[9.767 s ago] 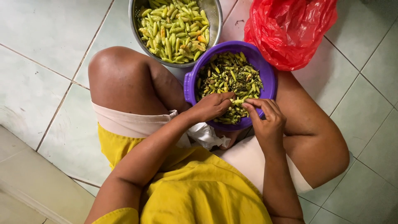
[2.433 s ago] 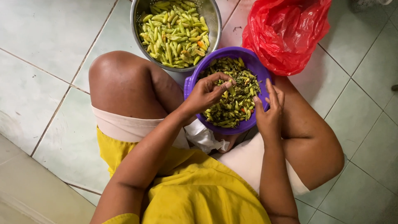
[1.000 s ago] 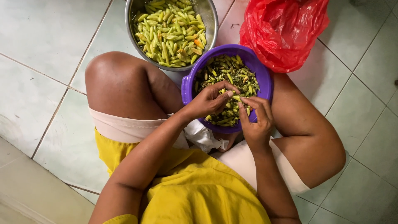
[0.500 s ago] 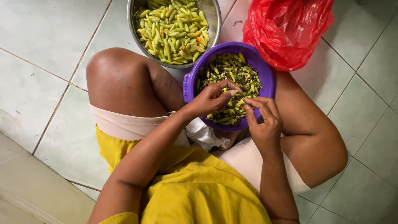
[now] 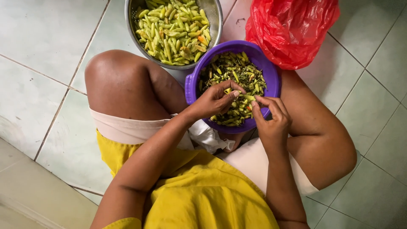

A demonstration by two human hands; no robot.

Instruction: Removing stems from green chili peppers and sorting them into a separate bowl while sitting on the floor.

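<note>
Hands meet over a purple plastic bowl (image 5: 189, 87) of chillies: left hand (image 5: 215, 100) and right hand (image 5: 271, 121) pinch one small green chilli (image 5: 247, 97), seemingly light, firm, waxy, best held near its stalk.

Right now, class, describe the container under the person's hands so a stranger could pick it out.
On the tiled floor, between the seated person's knees, sits a purple bowl. Unlike the steel bowl of whole chillies behind it, it is plastic, with darker bits.
</note>
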